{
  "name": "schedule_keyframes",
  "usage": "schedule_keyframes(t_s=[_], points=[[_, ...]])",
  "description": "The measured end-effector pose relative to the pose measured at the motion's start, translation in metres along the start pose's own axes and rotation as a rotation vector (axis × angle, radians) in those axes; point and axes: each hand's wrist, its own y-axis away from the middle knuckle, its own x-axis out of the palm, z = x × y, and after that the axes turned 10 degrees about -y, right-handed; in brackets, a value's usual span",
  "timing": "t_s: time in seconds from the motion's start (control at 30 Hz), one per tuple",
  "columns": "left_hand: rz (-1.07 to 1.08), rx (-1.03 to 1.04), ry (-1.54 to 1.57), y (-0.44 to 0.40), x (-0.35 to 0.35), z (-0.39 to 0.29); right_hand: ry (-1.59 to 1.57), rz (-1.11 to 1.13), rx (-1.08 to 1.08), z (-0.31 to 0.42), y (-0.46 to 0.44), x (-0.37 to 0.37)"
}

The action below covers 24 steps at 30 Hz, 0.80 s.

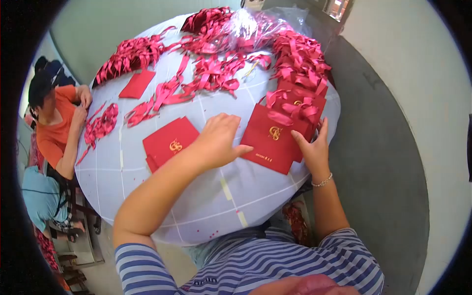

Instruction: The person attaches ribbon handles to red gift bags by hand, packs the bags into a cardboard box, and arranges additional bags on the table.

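A red paper gift bag with a gold monogram lies flat on the table in front of me, a pink ribbon handle at its far end. My right hand grips its right edge, thumb on top and fingers at the side. At the bag's left edge is my left hand, thumb stretched out to the edge and fingers apart from it, holding nothing. More red bags with ribbons overlap in a row beyond it. Partly behind my left forearm lies a small stack of red bags.
The round table wears a pale checked cloth. Loose pink ribbons, a single red piece, beribboned bags and clear plastic lie farther back. A person in orange sits at the left; another in light blue is below.
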Motion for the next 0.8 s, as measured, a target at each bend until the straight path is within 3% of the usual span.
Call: schedule_keyframes(t_s=[0.07, 0.1, 0.2, 0.27, 0.4, 0.47, 0.57, 0.67, 0.73, 0.8], points=[[0.065, -0.070, -0.032, -0.020, 0.023, -0.004, 0.053, -0.074, -0.037, -0.002, 0.000, 0.014], [0.079, -0.110, 0.109, -0.033, 0.029, -0.034, -0.028, -0.065, 0.028, -0.008, 0.002, -0.006], [-0.099, -0.136, 0.200, -0.069, 0.057, -0.051, -0.313, -0.021, 0.085, 0.006, -0.019, -0.002], [-0.272, -0.133, 0.493, -0.089, 0.064, -0.057, -0.451, -0.044, 0.017, 0.002, -0.038, -0.001], [-0.153, -0.221, 0.639, -0.130, 0.043, -0.056, -0.481, -0.135, -0.078, 0.003, -0.081, 0.003], [-0.311, -0.242, 0.560, -0.157, 0.051, -0.049, -0.416, -0.094, -0.110, -0.004, -0.116, 0.001], [-0.293, -0.272, 0.736, -0.199, 0.075, -0.025, -0.277, -0.121, -0.215, -0.041, -0.171, 0.009], [-0.364, -0.239, 0.691, -0.223, 0.078, -0.021, -0.116, -0.224, -0.333, -0.040, -0.198, 0.014], [-0.409, -0.179, 0.782, -0.236, 0.069, -0.022, -0.163, -0.235, -0.291, -0.040, -0.216, 0.016], [-0.450, -0.138, 0.633, -0.250, 0.052, -0.019, -0.187, -0.231, -0.277, -0.035, -0.231, 0.018]])
